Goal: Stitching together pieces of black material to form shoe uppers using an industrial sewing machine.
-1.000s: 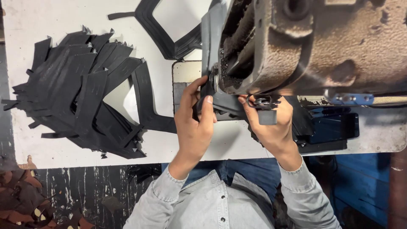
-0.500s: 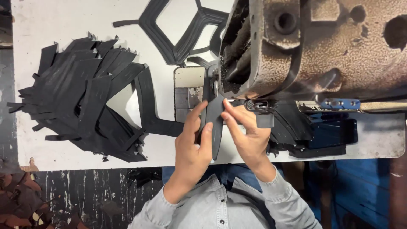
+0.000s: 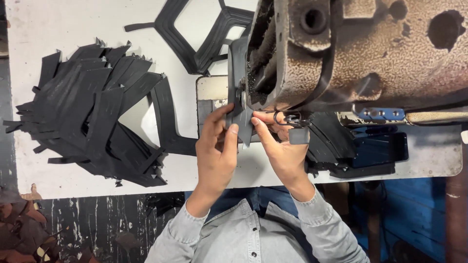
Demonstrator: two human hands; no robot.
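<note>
In the head view, a narrow black strip (image 3: 242, 127) is held under the front of a large, rust-speckled sewing machine (image 3: 360, 53), at the needle end, over the metal plate (image 3: 210, 97) set into the white tabletop (image 3: 58, 29). The strip is pinched by the left hand (image 3: 217, 153), whose thumb and fingers are closed on its left edge; the right hand (image 3: 280, 148) is pressed against the strip's right edge from the other side, its fingers curled and closed on the material just beside a small wire guide on the machine. The strip runs upward from the hands along the machine's face, roughly upright in the picture. The two hands are nearly touching, with only the strip between them.

To the left, well apart from the hands, a fanned heap of black cut pieces (image 3: 92, 117) is spread on the tabletop. Above the plate, joined black strips forming an angular outline (image 3: 183, 41) are laid flat. To the right, under the machine's arm, another stack of dark pieces (image 3: 341, 146) is partly hidden. Grey sleeves are seen at the lower edge
</note>
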